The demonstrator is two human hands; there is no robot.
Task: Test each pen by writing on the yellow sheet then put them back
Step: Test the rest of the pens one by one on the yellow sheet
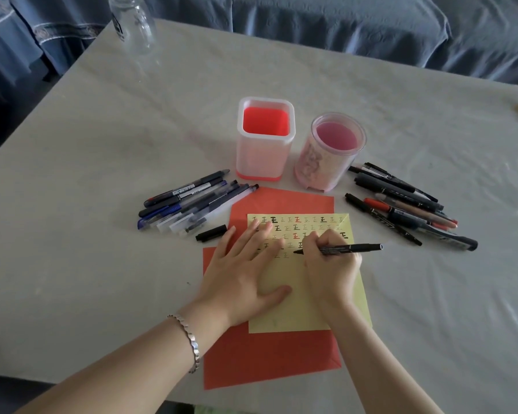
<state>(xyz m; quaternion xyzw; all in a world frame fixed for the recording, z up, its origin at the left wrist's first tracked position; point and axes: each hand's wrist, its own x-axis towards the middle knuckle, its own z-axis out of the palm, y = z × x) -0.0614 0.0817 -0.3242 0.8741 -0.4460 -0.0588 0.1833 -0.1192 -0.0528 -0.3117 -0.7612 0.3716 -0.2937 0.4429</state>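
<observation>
Slim black pen (350,248) — flat yellow sheet (281,318)

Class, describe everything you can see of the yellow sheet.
The yellow sheet is pale matte paper lying flat on red paper. Rows of small black and red marks fill its upper part; the lower part is blank. The left hand lies flat on it; the right hand holds a black pen to it.

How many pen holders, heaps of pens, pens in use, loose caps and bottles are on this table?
Pen holders: 2, the square holder and the round holder
Heaps of pens: 2, the left heap and the right heap
Pens in use: 1, the black pen
Loose caps: 1, the black cap
Bottles: 1, the clear bottle
Total: 7
</observation>
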